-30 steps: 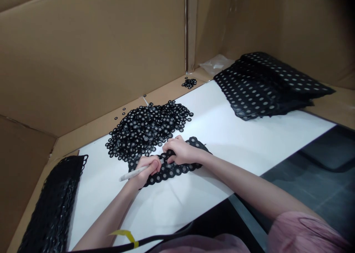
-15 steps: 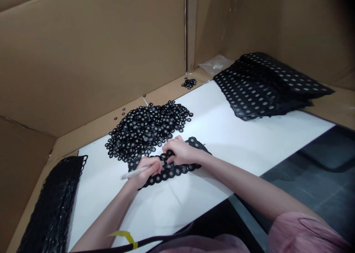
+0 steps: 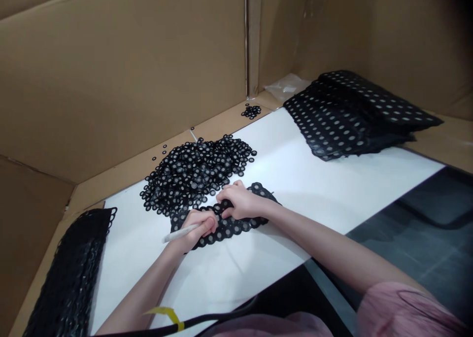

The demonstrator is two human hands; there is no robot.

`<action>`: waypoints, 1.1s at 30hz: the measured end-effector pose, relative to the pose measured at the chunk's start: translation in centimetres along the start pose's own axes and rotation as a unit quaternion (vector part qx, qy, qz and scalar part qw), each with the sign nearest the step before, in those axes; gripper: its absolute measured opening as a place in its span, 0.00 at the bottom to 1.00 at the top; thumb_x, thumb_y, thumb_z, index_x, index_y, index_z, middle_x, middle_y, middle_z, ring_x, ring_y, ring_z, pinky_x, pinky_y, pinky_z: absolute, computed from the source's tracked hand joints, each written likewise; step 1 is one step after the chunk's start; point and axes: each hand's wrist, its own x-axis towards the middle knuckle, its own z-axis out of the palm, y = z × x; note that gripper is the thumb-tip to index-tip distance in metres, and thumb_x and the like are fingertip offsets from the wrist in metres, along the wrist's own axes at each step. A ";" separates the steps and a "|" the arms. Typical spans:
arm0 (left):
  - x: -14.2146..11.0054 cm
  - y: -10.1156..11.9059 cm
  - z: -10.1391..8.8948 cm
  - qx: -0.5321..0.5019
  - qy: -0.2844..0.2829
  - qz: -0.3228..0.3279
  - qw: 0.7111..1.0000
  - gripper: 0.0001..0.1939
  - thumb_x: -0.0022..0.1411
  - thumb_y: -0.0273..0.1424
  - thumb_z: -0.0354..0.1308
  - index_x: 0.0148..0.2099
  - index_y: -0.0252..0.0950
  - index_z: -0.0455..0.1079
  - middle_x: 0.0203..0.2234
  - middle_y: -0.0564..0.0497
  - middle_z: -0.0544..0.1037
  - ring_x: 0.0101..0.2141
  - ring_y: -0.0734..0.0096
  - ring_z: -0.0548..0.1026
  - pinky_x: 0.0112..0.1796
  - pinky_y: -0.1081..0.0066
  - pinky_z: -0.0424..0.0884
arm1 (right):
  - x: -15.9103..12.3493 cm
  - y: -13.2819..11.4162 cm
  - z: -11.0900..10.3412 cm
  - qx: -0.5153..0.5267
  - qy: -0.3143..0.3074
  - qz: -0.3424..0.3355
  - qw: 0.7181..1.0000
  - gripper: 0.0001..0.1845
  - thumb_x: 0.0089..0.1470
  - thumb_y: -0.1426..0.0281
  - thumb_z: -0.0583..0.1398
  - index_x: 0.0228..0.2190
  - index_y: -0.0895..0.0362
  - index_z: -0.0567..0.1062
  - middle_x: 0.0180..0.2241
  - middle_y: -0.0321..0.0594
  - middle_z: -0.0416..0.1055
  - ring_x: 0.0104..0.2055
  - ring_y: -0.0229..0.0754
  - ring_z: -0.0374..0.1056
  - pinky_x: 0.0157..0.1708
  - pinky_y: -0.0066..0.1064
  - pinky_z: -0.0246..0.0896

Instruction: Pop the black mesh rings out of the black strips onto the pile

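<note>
A black sheet with rows of round grey spots (image 3: 221, 232) lies on the white tabletop beneath both hands. My left hand (image 3: 197, 227) is closed around a white pen-like tool (image 3: 181, 232), its back end pointing to the lower left and its tip hidden at the sheet. My right hand (image 3: 240, 200) rests on the sheet's upper edge with bent fingers pinched at it; whether a loose piece is between them is hidden. Just beyond the hands is a heap of small black rings with grey centres (image 3: 195, 172), its near edge touching the sheet.
A stack of black sheets with ring-shaped edges (image 3: 66, 273) lies at the left. Spotted black sheets (image 3: 351, 115) are piled at the far right, beside a clear plastic bag (image 3: 288, 85). A small ring cluster (image 3: 251, 112) sits near the cardboard wall (image 3: 148, 71).
My left hand and the white tool have shifted very slightly to the right over the sheet. My right hand stays in place.
</note>
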 end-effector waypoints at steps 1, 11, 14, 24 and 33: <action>0.0 0.0 0.0 -0.001 0.006 0.001 1.000 0.23 0.67 0.39 0.45 0.24 0.31 0.64 0.14 0.55 0.62 0.17 0.79 0.60 0.22 0.75 0.53 | -0.1 0.0 -0.1 -0.002 -0.001 -0.005 1.000 0.10 0.44 0.71 0.66 0.28 0.58 0.69 0.31 0.36 0.70 0.41 0.43 0.64 0.43 0.35 0.42; -0.6 -1.0 0.5 -0.042 0.091 0.016 0.995 0.20 0.66 0.39 0.48 0.27 0.32 0.68 0.15 0.54 0.67 0.17 0.79 0.61 0.21 0.76 0.55 | -1.1 -0.7 -1.2 -0.007 -0.025 -0.025 0.999 0.29 0.33 0.60 0.72 0.38 0.56 0.70 0.30 0.35 0.72 0.36 0.46 0.65 0.42 0.34 0.50; -0.9 -1.1 0.5 -0.070 0.120 0.021 0.990 0.20 0.66 0.38 0.48 0.27 0.32 0.68 0.14 0.54 0.66 0.16 0.79 0.61 0.20 0.75 0.54 | -1.1 -0.9 -1.2 0.003 -0.023 -0.027 0.999 0.30 0.34 0.63 0.72 0.40 0.54 0.71 0.34 0.36 0.73 0.39 0.47 0.66 0.42 0.33 0.52; -1.8 0.7 1.3 -0.063 0.098 0.006 0.993 0.23 0.66 0.41 0.47 0.23 0.32 0.66 0.13 0.53 0.66 0.17 0.77 0.62 0.21 0.74 0.55 | -1.2 -1.2 -1.2 0.026 -0.017 -0.028 0.999 0.25 0.36 0.68 0.71 0.38 0.55 0.73 0.34 0.35 0.73 0.38 0.43 0.65 0.38 0.28 0.54; -1.5 0.4 1.2 -0.026 0.064 0.004 0.998 0.23 0.67 0.39 0.46 0.24 0.32 0.66 0.14 0.54 0.65 0.17 0.78 0.62 0.22 0.75 0.55 | -1.2 -1.5 -1.3 0.020 -0.022 -0.027 0.999 0.23 0.36 0.70 0.72 0.36 0.57 0.73 0.32 0.35 0.72 0.35 0.42 0.65 0.35 0.27 0.52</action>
